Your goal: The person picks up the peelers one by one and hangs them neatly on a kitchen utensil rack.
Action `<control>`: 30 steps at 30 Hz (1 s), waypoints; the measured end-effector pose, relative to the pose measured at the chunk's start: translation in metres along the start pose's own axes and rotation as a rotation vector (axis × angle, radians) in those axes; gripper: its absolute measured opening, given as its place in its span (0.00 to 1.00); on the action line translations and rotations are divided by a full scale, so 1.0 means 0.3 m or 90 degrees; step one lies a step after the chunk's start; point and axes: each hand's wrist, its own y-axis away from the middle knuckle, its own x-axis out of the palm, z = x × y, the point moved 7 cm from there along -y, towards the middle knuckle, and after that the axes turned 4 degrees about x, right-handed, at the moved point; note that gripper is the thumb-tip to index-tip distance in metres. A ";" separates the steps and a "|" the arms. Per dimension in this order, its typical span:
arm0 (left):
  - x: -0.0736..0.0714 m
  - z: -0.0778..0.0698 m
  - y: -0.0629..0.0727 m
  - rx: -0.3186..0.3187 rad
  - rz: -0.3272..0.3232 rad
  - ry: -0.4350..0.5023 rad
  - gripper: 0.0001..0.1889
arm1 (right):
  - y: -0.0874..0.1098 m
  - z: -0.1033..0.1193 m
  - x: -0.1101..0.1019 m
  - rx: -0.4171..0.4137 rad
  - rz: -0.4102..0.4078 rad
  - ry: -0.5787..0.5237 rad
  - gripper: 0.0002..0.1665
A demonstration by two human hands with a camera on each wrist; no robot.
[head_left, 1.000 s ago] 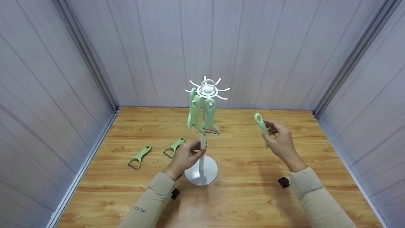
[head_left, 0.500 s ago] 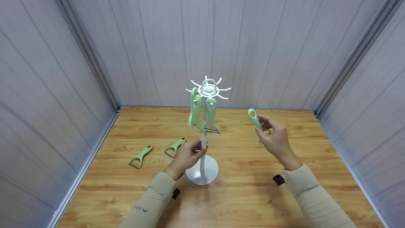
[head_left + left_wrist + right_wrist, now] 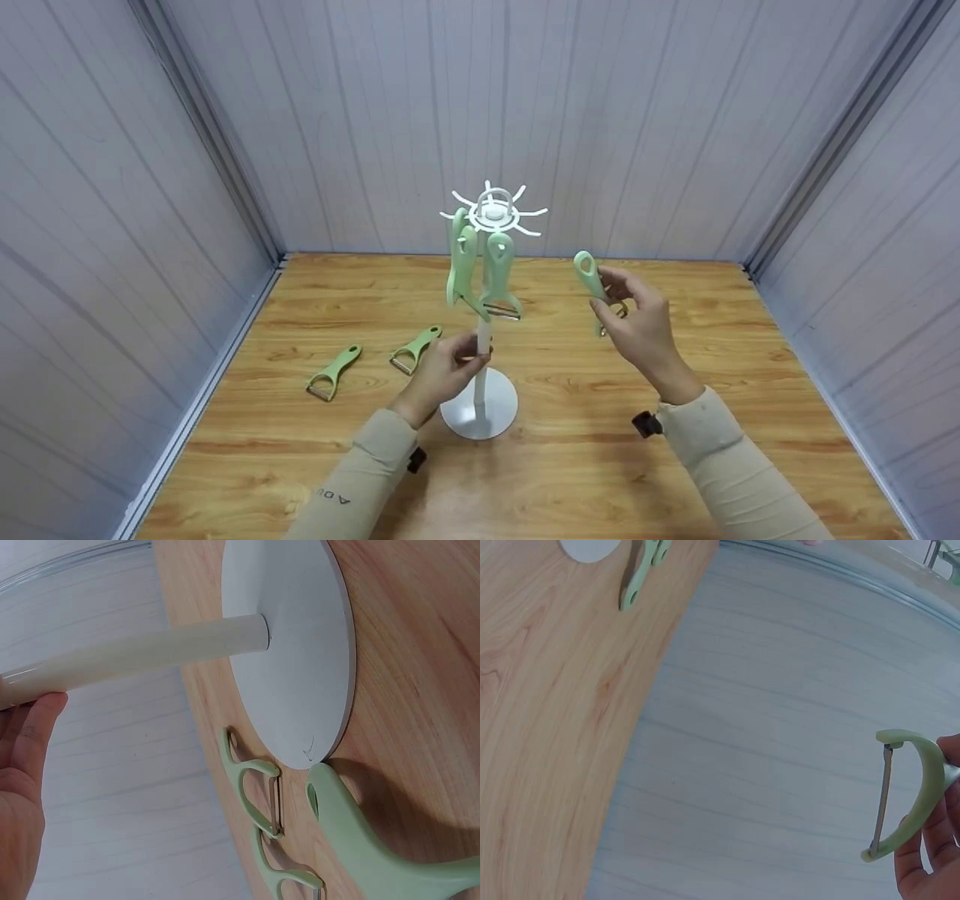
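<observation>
My left hand (image 3: 441, 373) grips the white pole (image 3: 157, 652) of an upright stand, whose top is a ring of hooks (image 3: 494, 215). Three green peelers hang there by their handle holes; the front peeler (image 3: 498, 266) faces me, another peeler (image 3: 463, 266) hangs beside it, and one is partly hidden behind. To the right of the stand, my right hand (image 3: 641, 328) pinches a green peeler (image 3: 589, 276), its holed handle end up and tilted left. The blade end (image 3: 928, 787) points down, apart from the hooks.
On the wooden table (image 3: 570, 465), two green peelers lie left of the stand: one peeler (image 3: 334, 372) farther out, one peeler (image 3: 412, 351) nearer. A third peeler (image 3: 360, 840) lies close to the round white base (image 3: 499, 409), mostly hidden by my left arm in the head view. Panelled walls enclose three sides.
My right hand has moved left with its peeler, closer to the stand and slightly higher. The left hand keeps its hold on the pole, and the hanging peelers stay where they were.
</observation>
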 end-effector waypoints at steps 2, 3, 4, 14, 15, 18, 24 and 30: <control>0.000 0.000 0.002 0.000 0.001 0.001 0.12 | -0.001 0.012 0.005 -0.004 0.001 -0.009 0.24; 0.000 0.000 0.002 0.001 0.001 0.001 0.12 | -0.001 0.018 0.007 -0.005 0.000 -0.015 0.24; 0.001 0.001 0.002 0.000 0.003 0.007 0.13 | -0.002 0.024 0.009 -0.008 0.000 -0.021 0.24; 0.003 0.009 -0.001 -0.010 0.007 0.020 0.14 | -0.020 0.095 0.026 -0.034 -0.015 -0.061 0.24; 0.003 0.010 0.000 -0.009 0.007 0.022 0.14 | -0.022 0.101 0.029 -0.035 -0.014 -0.061 0.24; 0.002 0.009 -0.001 -0.006 0.006 0.024 0.14 | -0.029 0.120 0.033 -0.044 -0.014 -0.059 0.23; 0.003 0.005 -0.001 0.006 0.003 0.030 0.13 | -0.036 0.170 0.034 -0.068 -0.020 -0.078 0.23; 0.004 0.010 0.001 0.017 0.001 0.039 0.13 | -0.038 0.217 0.034 -0.098 -0.026 -0.100 0.23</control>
